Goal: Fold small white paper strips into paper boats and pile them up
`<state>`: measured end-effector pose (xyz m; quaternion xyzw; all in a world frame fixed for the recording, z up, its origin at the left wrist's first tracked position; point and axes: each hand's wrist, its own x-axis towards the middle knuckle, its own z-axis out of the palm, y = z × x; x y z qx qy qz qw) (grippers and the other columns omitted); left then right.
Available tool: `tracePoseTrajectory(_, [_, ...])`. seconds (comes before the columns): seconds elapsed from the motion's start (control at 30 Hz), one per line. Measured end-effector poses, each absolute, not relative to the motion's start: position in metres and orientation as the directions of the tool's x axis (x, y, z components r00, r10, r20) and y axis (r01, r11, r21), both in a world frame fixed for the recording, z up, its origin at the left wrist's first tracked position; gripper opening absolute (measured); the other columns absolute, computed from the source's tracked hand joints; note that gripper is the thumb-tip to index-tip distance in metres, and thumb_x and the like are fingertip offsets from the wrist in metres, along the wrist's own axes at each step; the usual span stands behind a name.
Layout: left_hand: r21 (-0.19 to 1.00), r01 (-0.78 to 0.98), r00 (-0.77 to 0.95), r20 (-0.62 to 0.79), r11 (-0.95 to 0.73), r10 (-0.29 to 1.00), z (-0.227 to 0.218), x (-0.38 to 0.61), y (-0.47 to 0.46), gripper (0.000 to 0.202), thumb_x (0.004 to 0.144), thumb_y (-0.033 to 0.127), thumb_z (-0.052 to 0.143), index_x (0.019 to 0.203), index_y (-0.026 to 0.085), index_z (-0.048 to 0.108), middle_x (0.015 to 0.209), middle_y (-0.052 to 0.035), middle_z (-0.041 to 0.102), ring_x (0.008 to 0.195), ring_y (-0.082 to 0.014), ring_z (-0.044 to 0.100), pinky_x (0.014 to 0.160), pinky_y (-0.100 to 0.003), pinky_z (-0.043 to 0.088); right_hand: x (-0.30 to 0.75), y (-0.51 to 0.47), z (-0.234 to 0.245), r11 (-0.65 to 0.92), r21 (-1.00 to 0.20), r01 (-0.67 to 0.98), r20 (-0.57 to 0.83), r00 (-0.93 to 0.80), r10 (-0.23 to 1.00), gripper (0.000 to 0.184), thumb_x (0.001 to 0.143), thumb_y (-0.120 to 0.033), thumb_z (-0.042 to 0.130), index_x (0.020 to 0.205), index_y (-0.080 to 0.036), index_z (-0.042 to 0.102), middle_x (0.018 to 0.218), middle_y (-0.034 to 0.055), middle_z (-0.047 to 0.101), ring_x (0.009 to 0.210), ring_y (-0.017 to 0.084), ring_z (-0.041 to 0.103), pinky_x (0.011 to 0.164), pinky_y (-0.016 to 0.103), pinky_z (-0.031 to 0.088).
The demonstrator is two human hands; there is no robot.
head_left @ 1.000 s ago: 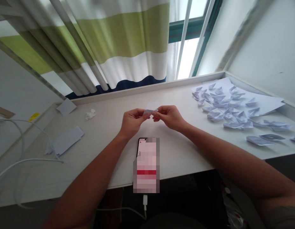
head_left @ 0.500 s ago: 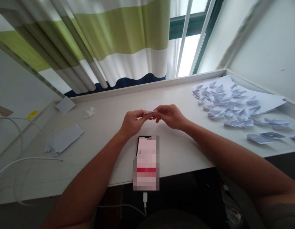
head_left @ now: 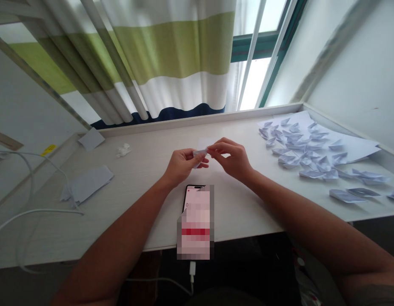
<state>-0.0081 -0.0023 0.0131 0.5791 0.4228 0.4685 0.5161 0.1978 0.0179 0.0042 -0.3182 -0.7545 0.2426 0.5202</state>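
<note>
Between my two hands, above the middle of the white desk, is a small folded piece of white paper (head_left: 201,152). My left hand (head_left: 183,163) pinches it between thumb and fingers from the left. With its fingertips closed together, my right hand (head_left: 230,155) grips the paper's right end. Part of the paper is hidden behind the left thumb and fingers. Below the hands a phone (head_left: 195,225) lies at the desk's front edge, its screen partly blurred out. To the right, many folded paper boats (head_left: 299,144) stand in a cluster, some on larger white sheets (head_left: 353,140).
A stack of paper (head_left: 88,185) lies on the left of the desk (head_left: 146,199), near a crumpled tissue (head_left: 123,150) and a single paper sheet (head_left: 91,139). White cables (head_left: 31,212) loop at the far left. A charging plug (head_left: 192,268) hangs from the phone. A curtain (head_left: 171,51) covers the window behind.
The folded paper has turned from edge-on to showing more of its face. My right fingers have shifted to its right end and closed there. The view has tipped slightly.
</note>
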Motion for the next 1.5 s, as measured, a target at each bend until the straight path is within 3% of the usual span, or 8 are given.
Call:
tracePoseTrajectory(0.23, [0.979, -0.046, 0.176, 0.202, -0.197, 0.963, 0.013, -0.004, -0.004, 0.050, 0.076, 0.057, 0.095, 0.095, 0.019, 0.068, 0.080, -0.0041, 0.080, 0.090, -0.0279, 0.082, 0.079, -0.044, 0.069, 0.198, 0.020, 0.003, 0.623, -0.751, 0.219, 0.559, -0.290, 0.777, 0.019, 0.100, -0.044, 0.075, 0.101, -0.026, 0.079, 0.102, 0.0061, 0.074, 0.089, 0.022, 0.071, 0.075, 0.041, 0.065])
tracePoseTrajectory(0.53, [0.835, 0.348, 0.170, 0.391, -0.426, 0.904, 0.009, -0.012, -0.003, 0.027, 0.090, 0.048, 0.084, 0.090, 0.022, 0.078, 0.094, -0.0076, 0.084, 0.093, -0.0250, 0.079, 0.093, -0.042, 0.062, 0.198, 0.026, -0.002, 0.614, -0.761, 0.211, 0.514, -0.381, 0.768, 0.018, 0.101, -0.039, 0.071, 0.091, -0.024, 0.066, 0.099, 0.0064, 0.072, 0.093, 0.024, 0.069, 0.091, 0.050, 0.065])
tracePoseTrajectory(0.83, [0.956, -0.030, 0.100, 0.292, -0.290, 0.951, 0.011, -0.004, -0.002, 0.041, 0.079, 0.038, 0.095, 0.100, 0.021, 0.065, 0.085, -0.0034, 0.084, 0.081, -0.0238, 0.084, 0.081, -0.038, 0.066, 0.191, 0.021, -0.002, 0.570, -0.822, -0.009, 0.559, -0.203, 0.804, 0.025, 0.089, -0.041, 0.086, 0.102, -0.024, 0.072, 0.097, 0.0031, 0.078, 0.094, 0.022, 0.076, 0.092, 0.045, 0.066])
tracePoseTrajectory(0.93, [0.960, -0.032, 0.093, 0.280, -0.278, 0.956, 0.013, -0.006, -0.002, 0.041, 0.078, 0.037, 0.096, 0.100, 0.021, 0.065, 0.083, -0.0030, 0.084, 0.079, -0.0232, 0.084, 0.081, -0.038, 0.067, 0.192, 0.022, 0.000, 0.422, -0.899, -0.119, 0.438, -0.219, 0.872, 0.035, 0.088, -0.049, 0.087, 0.108, -0.023, 0.077, 0.098, 0.0049, 0.081, 0.094, 0.022, 0.078, 0.093, 0.045, 0.067])
tracePoseTrajectory(1.03, [0.958, 0.003, 0.096, 0.285, -0.286, 0.954, 0.012, -0.009, 0.000, 0.042, 0.078, 0.037, 0.096, 0.101, 0.020, 0.065, 0.081, -0.0025, 0.083, 0.077, -0.0224, 0.083, 0.078, -0.036, 0.066, 0.196, 0.027, 0.001, 0.152, -0.965, -0.215, 0.216, -0.315, 0.924, 0.044, 0.091, -0.063, 0.082, 0.098, -0.020, 0.080, 0.091, 0.0074, 0.082, 0.086, 0.021, 0.079, 0.090, 0.044, 0.068])
tracePoseTrajectory(1.17, [0.950, 0.057, 0.128, 0.298, -0.307, 0.946, 0.012, -0.010, 0.001, 0.040, 0.078, 0.036, 0.095, 0.101, 0.020, 0.066, 0.079, -0.0024, 0.082, 0.076, -0.0216, 0.082, 0.076, -0.035, 0.064, 0.201, 0.033, 0.000, -0.104, -0.972, -0.209, 0.010, -0.482, 0.876, 0.051, 0.083, -0.068, 0.088, 0.086, -0.018, 0.082, 0.086, 0.0087, 0.082, 0.078, 0.020, 0.078, 0.087, 0.041, 0.068])
tracePoseTrajectory(1.33, [0.938, 0.120, 0.155, 0.306, -0.326, 0.939, 0.018, -0.012, -0.002, 0.035, 0.080, 0.033, 0.092, 0.101, 0.019, 0.068, 0.076, -0.0018, 0.081, 0.073, -0.0210, 0.080, 0.072, -0.033, 0.061, 0.204, 0.033, 0.001, -0.042, -0.984, -0.171, 0.053, -0.514, 0.856, 0.042, 0.077, -0.055, 0.097, 0.087, -0.017, 0.083, 0.086, 0.0067, 0.082, 0.080, 0.019, 0.078, 0.089, 0.041, 0.067])
tracePoseTrajectory(1.5, [0.934, 0.166, 0.199, 0.282, -0.316, 0.938, 0.021, -0.014, -0.004, 0.034, 0.081, 0.026, 0.088, 0.108, 0.018, 0.069, 0.072, 0.0004, 0.079, 0.069, -0.0199, 0.078, 0.068, -0.032, 0.058, 0.206, 0.031, 0.001, 0.254, -0.967, 0.022, 0.208, -0.510, 0.835, 0.040, 0.086, -0.056, 0.088, 0.093, -0.016, 0.081, 0.086, 0.0072, 0.082, 0.080, 0.020, 0.078, 0.081, 0.040, 0.065])
